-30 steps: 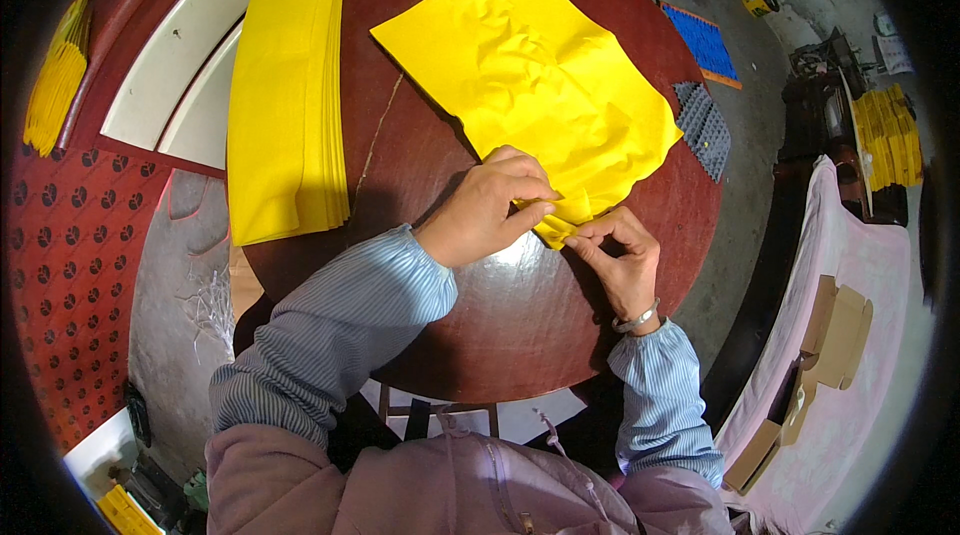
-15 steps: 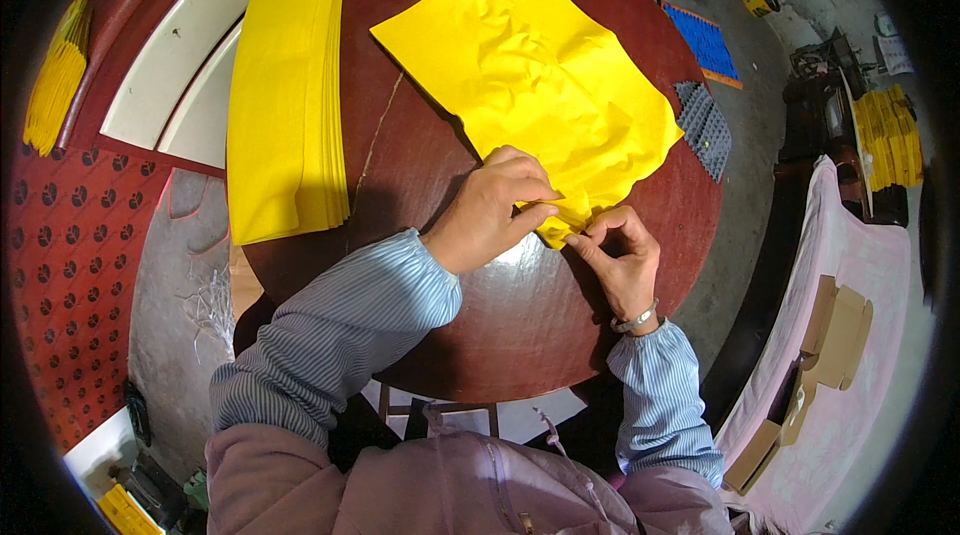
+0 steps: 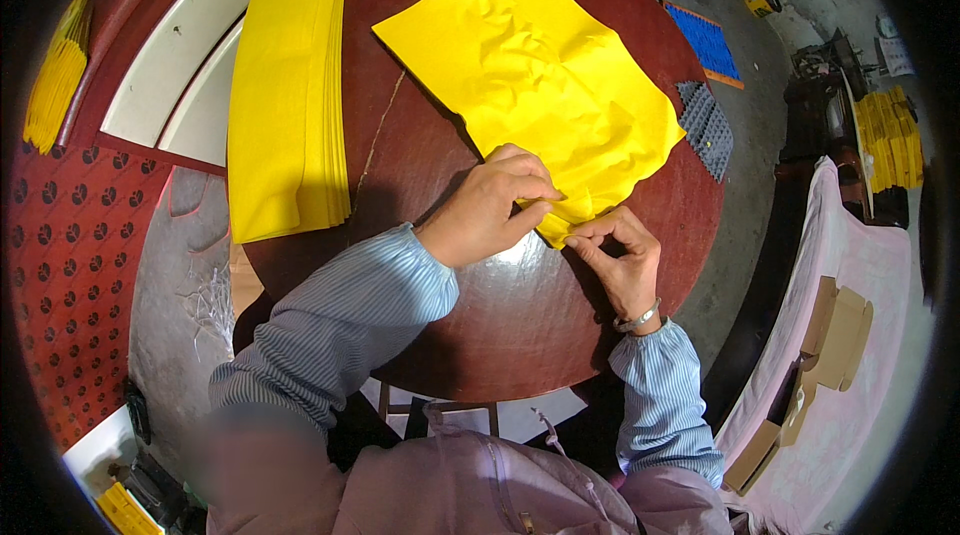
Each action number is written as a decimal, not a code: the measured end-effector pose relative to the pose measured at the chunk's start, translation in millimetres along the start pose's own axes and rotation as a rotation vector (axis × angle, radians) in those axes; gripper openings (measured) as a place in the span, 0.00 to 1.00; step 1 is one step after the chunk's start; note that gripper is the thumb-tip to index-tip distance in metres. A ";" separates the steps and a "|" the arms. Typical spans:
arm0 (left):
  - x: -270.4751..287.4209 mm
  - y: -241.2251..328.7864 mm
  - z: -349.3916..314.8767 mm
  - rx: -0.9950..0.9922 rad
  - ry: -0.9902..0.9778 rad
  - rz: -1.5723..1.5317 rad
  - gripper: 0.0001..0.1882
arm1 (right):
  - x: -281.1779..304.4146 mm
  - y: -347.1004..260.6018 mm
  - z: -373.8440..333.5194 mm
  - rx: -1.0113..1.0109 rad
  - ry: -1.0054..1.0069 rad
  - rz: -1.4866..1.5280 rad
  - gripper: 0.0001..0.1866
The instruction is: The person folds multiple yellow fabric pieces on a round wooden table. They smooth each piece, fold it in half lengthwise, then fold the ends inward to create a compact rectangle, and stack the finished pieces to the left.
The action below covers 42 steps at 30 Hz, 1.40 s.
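Observation:
A crumpled yellow fabric sheet (image 3: 540, 65) lies spread on the round dark red table (image 3: 450, 345), its narrow gathered end toward me. My left hand (image 3: 490, 205) pinches that near end from the left side, thumb and fingers pressed together on the cloth. From the right, my right hand (image 3: 620, 255) grips the tip of the same end between thumb and forefinger. To the left of my hands rests a thick folded stack of yellow fabric (image 3: 285, 105). What lies under my fingertips is partly hidden.
A blue mat (image 3: 703, 43) and a grey bumpy sheet (image 3: 704, 130) lie past the table's right edge. Further right, an opened cardboard box (image 3: 838, 340) sits on a pink cloth (image 3: 870, 265). More yellow bundles (image 3: 890, 140) stand at the far right, others (image 3: 58, 75) at the far left.
My right thumb and forefinger have come closer together on the cloth's tip. My left hand and the sheet have hardly moved.

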<state>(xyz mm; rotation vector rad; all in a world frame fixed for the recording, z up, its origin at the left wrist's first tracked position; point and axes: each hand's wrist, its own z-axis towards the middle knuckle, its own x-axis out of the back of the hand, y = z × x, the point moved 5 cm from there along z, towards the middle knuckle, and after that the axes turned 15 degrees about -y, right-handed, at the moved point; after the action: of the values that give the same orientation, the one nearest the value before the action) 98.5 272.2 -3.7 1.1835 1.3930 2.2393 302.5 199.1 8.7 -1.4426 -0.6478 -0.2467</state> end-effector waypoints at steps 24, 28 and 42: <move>-4.0 12.3 2.7 0.065 0.038 0.096 0.09 | 122.4 58.9 -0.1 -0.146 0.566 -0.402 0.13; 0.8 20.0 4.5 0.001 0.057 0.069 0.09 | 148.9 104.0 -4.3 -0.462 0.453 -0.844 0.22; 0.9 7.0 3.4 -0.076 0.103 0.051 0.08 | 40.5 -4.5 -14.9 0.164 0.062 -0.148 0.09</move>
<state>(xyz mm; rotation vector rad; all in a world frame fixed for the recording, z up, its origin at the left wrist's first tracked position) 101.8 271.3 3.3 1.1059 1.3156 2.3971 336.7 193.1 34.7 -1.2276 -0.7084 -0.3451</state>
